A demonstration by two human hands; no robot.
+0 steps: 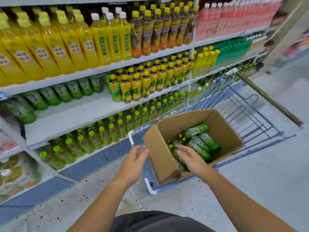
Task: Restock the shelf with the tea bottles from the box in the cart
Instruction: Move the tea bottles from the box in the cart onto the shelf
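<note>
A: box (222, 131), cart (242, 114)?
B: one each; hands two, left hand (133, 161), right hand (192, 159)
A: tea bottles (199, 148) in box?
B: at least five; near flap hides the rest
A: white-capped bottles (100, 39), upper shelf (150, 56)?
B: five caps

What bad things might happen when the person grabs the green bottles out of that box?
1. The box looks tilted in the cart, so pulling on it might tip or slide it.
2. The tea bottles lie jumbled on their sides; lifting one with the right hand may set others rolling.
3. The shelf's green bottles stand close together, so a careless placing might knock one over.
</note>
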